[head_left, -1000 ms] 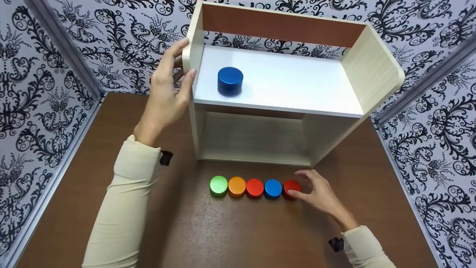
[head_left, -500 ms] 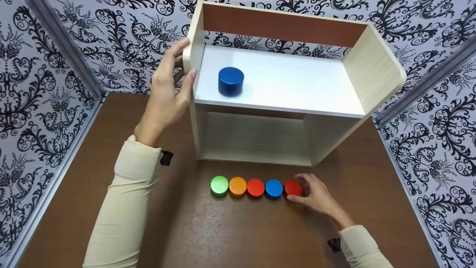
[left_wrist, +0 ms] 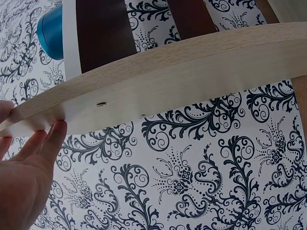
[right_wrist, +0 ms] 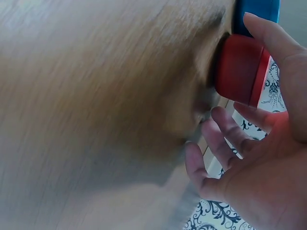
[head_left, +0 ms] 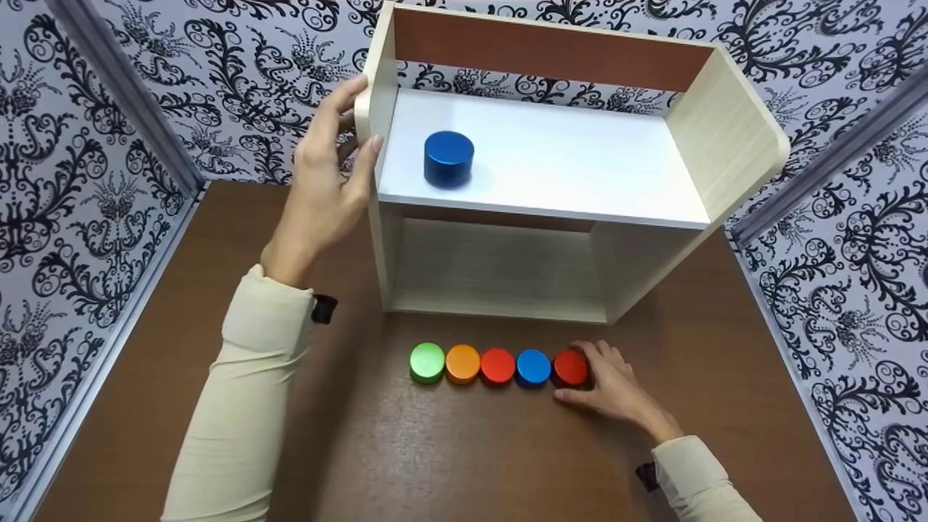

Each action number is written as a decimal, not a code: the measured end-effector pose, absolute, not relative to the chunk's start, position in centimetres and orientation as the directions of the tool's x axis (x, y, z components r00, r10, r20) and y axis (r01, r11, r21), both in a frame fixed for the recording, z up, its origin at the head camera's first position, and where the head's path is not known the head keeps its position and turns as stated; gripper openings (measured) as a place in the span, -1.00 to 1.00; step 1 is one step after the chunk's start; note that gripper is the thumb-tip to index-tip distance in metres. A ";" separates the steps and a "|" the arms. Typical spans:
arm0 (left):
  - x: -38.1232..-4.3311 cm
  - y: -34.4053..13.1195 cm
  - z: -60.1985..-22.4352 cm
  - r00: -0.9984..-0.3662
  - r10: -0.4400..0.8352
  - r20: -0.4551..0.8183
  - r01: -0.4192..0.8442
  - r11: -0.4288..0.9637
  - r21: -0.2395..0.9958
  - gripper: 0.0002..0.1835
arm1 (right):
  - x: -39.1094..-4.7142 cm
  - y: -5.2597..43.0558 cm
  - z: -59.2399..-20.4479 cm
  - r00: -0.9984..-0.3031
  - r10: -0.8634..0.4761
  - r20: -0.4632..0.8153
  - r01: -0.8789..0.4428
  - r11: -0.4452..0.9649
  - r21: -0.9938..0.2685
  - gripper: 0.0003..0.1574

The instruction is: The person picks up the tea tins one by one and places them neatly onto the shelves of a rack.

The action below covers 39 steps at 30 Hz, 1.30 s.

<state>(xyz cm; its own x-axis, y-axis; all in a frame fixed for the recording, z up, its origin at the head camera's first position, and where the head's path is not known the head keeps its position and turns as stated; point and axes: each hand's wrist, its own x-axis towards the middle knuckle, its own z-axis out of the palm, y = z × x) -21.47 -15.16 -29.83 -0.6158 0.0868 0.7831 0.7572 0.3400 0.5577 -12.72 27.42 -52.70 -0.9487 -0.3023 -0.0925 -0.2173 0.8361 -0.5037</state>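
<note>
My left hand (head_left: 319,174) grips the front edge of the shelf unit's left side panel (left_wrist: 192,72), thumb in front and fingers on the outer face. On the brown table, my right hand (head_left: 612,384) is spread around a red cylinder (head_left: 570,367) at the right end of a row. Thumb and index finger lie on either side of this red cylinder (right_wrist: 240,67); firm contact cannot be told. Left of it in the row stand a blue cylinder (head_left: 533,367), another red cylinder (head_left: 498,366), an orange cylinder (head_left: 462,363) and a green cylinder (head_left: 427,362).
A larger-looking blue cylinder (head_left: 448,159) stands on the left part of the white upper shelf (head_left: 580,159). Beneath is the lower compartment (head_left: 500,268), just behind the row. Patterned walls (head_left: 109,145) enclose the table (head_left: 449,449).
My right hand has come down lower around the end red cylinder, its thumb shifting from over the top to the near side. The left hand and the cylinders have stayed put.
</note>
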 end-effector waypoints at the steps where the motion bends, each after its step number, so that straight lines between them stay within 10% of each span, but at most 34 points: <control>1: -21.5 -15.2 -29.8 -0.615 0.086 0.784 0.757 0.342 0.556 -0.47 | -12.7 27.4 -52.8 -0.949 -0.305 -0.086 -0.225 0.840 -0.495 0.11; 39: -21.5 -15.2 -29.9 -0.610 0.104 0.786 0.767 0.326 0.552 -0.45 | -13.6 28.0 -53.8 -0.931 -0.365 -0.010 -0.326 0.843 -0.427 -0.09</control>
